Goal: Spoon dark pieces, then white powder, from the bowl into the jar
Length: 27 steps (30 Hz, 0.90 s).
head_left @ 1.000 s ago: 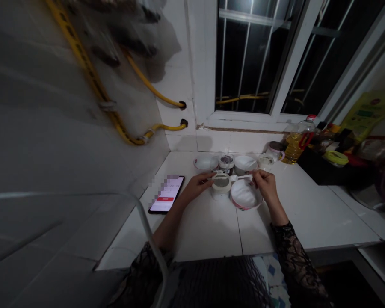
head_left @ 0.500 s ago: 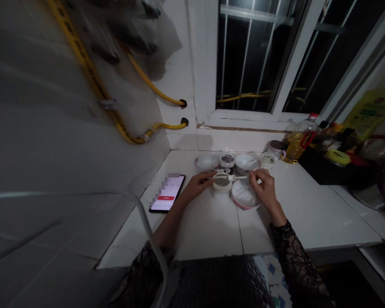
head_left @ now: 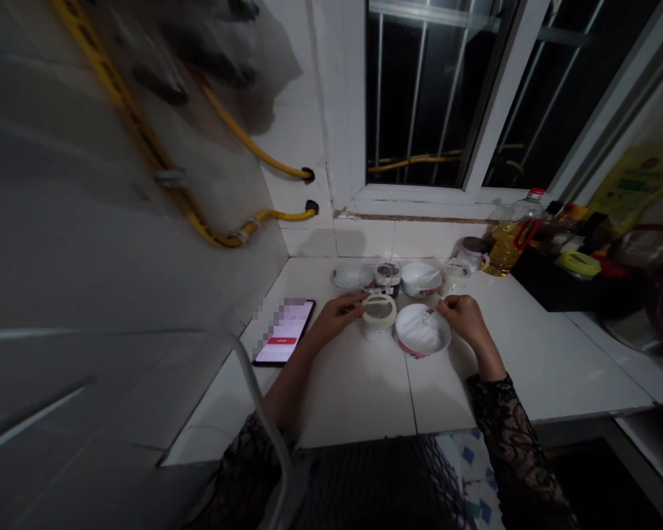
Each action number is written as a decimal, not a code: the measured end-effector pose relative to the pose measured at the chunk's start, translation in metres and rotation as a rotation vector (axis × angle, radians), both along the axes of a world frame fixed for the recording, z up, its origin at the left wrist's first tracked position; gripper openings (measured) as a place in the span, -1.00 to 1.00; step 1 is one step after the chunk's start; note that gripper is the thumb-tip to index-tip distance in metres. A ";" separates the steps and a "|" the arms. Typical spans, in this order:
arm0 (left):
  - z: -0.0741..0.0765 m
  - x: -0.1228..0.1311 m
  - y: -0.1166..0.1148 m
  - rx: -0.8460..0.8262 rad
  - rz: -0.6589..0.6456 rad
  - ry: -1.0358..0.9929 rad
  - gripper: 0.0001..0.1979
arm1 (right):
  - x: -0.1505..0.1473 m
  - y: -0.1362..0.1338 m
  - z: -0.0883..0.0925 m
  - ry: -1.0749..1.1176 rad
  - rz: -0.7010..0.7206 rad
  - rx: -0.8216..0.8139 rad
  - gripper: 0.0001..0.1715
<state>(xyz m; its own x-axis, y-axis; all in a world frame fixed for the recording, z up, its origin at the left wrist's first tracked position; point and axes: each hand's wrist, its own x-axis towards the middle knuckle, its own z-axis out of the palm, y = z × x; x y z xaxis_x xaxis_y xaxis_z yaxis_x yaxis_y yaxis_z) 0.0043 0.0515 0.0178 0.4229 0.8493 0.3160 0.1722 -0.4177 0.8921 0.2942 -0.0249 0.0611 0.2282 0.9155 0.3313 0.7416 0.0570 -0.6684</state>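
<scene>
My left hand (head_left: 339, 318) is closed at the left side of a small white jar (head_left: 379, 335), thumb and forefinger at its rim. The jar has a see-through opening or lid with a pale strip across it. To the right stands a white bowl (head_left: 414, 347) with pink decoration, holding white powder (head_left: 421, 330). My right hand (head_left: 467, 318) is pinched at the bowl's right rim. The small white spoon it held a moment before blends into the white bowl and is hard to make out.
Behind stand a clear dish (head_left: 351, 276), a dark-filled jar (head_left: 387, 276), a bowl with a spoon (head_left: 420, 281), another jar (head_left: 454, 276) and a lidded cup (head_left: 472, 254). A phone (head_left: 284, 331) lies left. An oil bottle (head_left: 505, 243) and a black tray (head_left: 546, 283) stand right.
My right hand has moved right, drawing the white spoon away from above the jar to the front bowl. My left hand stays at the jar. The view has shifted slightly.
</scene>
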 end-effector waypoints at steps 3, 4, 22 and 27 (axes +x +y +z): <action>0.000 0.000 0.000 -0.003 -0.007 -0.004 -0.52 | -0.001 0.003 -0.003 0.017 -0.025 0.004 -0.58; 0.000 0.000 0.000 -0.001 -0.005 -0.003 -0.51 | 0.000 0.003 -0.003 0.030 -0.036 0.006 -0.59; 0.001 0.000 -0.001 0.002 -0.002 -0.004 -0.51 | 0.008 0.000 0.004 0.366 -0.003 -0.065 -0.58; 0.000 0.001 0.000 0.008 0.002 -0.005 -0.50 | 0.010 0.000 0.003 0.412 0.004 -0.055 -0.57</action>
<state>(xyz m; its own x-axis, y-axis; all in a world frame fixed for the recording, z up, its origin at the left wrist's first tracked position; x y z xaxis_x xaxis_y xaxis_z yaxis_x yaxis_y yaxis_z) 0.0049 0.0516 0.0174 0.4198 0.8475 0.3247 0.1689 -0.4245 0.8896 0.3046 -0.0248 0.0638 0.3280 0.9304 0.1639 0.4112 0.0156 -0.9114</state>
